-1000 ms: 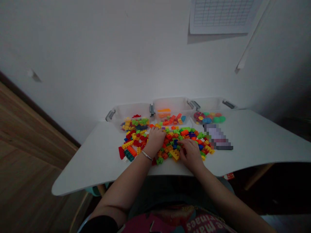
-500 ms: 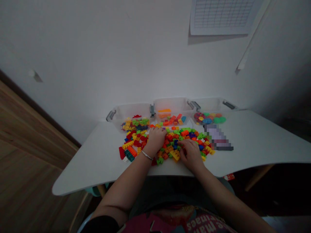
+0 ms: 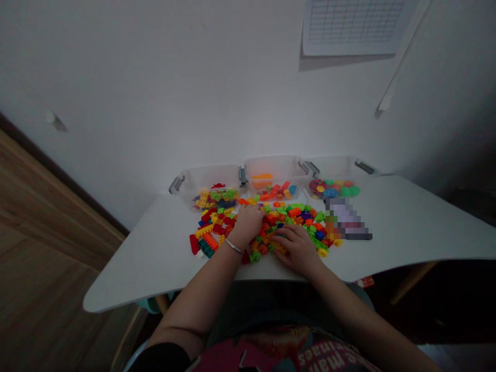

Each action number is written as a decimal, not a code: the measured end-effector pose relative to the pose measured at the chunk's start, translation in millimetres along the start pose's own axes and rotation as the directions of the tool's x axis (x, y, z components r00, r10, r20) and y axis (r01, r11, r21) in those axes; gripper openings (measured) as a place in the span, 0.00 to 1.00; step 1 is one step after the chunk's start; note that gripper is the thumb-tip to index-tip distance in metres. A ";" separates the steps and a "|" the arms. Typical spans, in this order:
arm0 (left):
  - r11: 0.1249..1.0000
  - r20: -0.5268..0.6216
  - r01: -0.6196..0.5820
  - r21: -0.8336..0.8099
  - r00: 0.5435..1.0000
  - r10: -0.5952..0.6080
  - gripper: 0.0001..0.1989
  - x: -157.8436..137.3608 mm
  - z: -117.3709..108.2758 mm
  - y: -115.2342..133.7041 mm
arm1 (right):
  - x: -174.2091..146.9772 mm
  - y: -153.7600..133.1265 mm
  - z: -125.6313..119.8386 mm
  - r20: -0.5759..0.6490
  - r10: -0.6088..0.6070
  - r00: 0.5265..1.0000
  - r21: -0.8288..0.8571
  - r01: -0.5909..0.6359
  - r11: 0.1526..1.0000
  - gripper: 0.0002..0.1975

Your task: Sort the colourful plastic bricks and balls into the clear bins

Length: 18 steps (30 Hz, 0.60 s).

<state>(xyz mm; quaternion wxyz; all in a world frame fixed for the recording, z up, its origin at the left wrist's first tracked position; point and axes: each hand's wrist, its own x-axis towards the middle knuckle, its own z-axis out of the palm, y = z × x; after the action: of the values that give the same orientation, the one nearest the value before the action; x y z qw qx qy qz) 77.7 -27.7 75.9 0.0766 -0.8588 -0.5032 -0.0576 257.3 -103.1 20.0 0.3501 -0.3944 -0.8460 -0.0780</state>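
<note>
A heap of colourful toy building bricks (image 3: 220,229) lies spread over the white table. My left hand (image 3: 250,222), with a silver bangle at the wrist, rests on the middle of the heap. Its fingers are bent and close together, and what lies under the fingertips is hidden. To its right, my right hand (image 3: 298,249) reaches over the near side of the heap, fingers apart, above a yellow brick (image 3: 278,247) that it partly covers. Whether the fingers touch that brick I cannot tell. Green, orange and blue bricks surround both hands.
Behind the heap stand a left clear bin (image 3: 211,175) with bricks, a middle clear bin (image 3: 273,164) with orange and red pieces, and a right clear bin (image 3: 335,165) with round coloured pieces. A pixelated flat device (image 3: 349,219) lies right of the heap on the table (image 3: 139,263).
My right hand has shifted left and a little nearer, from beside a dark blue brick to over the yellow one, its fingers reaching further out. My left hand has stayed almost still.
</note>
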 end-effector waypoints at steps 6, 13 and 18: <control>0.996 0.007 0.077 -0.036 0.997 -0.077 0.12 2.1 2.6 -0.7 | -1.4 2.7 6.2 0.005 0.012 1.000 -0.021 -0.012 1.000 0.13; 0.975 0.085 0.214 -0.063 0.974 -0.208 0.12 3.8 -1.1 2.5 | -0.9 2.5 6.1 -0.003 0.005 1.000 -0.026 -0.006 1.000 0.12; 0.964 0.097 0.258 -0.067 0.963 -0.251 0.13 10.2 3.4 1.9 | 0.6 -0.2 3.7 0.004 0.018 1.000 -0.024 -0.018 1.000 0.12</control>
<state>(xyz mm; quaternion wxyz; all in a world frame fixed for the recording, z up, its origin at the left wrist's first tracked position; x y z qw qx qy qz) 84.4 -19.2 74.2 0.0126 -0.7912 -0.6095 -0.0491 255.0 -101.4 17.7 0.3442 -0.4062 -0.8423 -0.0842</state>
